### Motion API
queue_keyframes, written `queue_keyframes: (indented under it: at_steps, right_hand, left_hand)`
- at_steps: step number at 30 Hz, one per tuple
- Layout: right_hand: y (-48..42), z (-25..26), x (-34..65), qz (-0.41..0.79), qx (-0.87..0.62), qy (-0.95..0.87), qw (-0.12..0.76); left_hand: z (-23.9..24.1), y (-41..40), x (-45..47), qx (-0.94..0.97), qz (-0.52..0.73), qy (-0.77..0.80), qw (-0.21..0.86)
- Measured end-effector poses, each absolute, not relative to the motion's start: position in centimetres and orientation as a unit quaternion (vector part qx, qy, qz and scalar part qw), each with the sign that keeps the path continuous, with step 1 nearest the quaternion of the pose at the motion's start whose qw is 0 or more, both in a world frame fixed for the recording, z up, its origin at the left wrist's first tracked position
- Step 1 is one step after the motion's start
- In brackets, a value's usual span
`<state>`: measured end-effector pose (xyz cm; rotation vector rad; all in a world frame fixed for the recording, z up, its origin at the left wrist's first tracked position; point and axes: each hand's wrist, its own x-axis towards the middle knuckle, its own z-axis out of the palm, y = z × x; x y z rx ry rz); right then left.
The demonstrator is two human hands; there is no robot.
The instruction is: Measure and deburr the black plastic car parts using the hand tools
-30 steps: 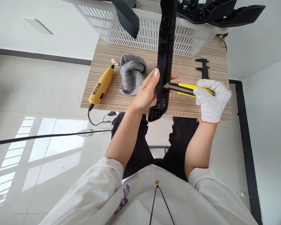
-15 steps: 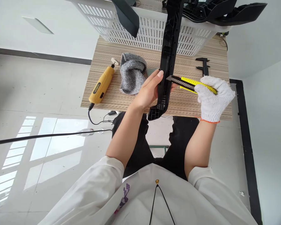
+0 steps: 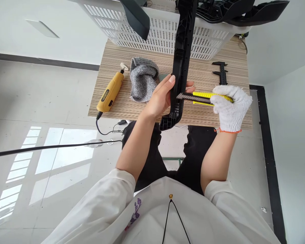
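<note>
My bare left hand (image 3: 160, 98) is wrapped round a long black plastic part (image 3: 181, 57) and holds it upright over the wooden table (image 3: 205, 115). Its lower end curves toward me past the table's near edge. My right hand (image 3: 230, 105), in a white knit glove, grips a yellow utility knife (image 3: 205, 98). The extended blade lies against the part's right edge, just beside my left fingers.
On the table lie a yellow rotary tool (image 3: 110, 93) with a black cord, a grey knit glove (image 3: 142, 79) and a black caliper (image 3: 221, 72). A white slatted basket (image 3: 157, 32) with more black plastic parts stands at the far edge.
The knife blade went up along the part's edge, then came back down and levelled out. The black part tilted slightly and returned.
</note>
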<state>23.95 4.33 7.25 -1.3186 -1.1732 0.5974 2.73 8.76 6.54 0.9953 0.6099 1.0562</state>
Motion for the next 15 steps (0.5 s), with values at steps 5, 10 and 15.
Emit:
queue_keyframes:
  at_steps: [5, 10, 15]
  right_hand:
    - [4.2, 6.9, 24.4, 0.225, -0.574, -0.508, 0.601]
    - [4.4, 6.4, 24.6, 0.185, -0.606, -0.493, 0.596]
    - [4.8, 6.1, 24.8, 0.149, -0.584, -0.464, 0.650]
  left_hand:
    - [6.4, 8.8, 2.8, 0.448, 0.472, 0.282, 0.705]
    - [6.4, 8.9, 2.6, 0.432, 0.466, 0.275, 0.722]
    - [6.3, 9.0, 2.4, 0.432, 0.445, 0.276, 0.734]
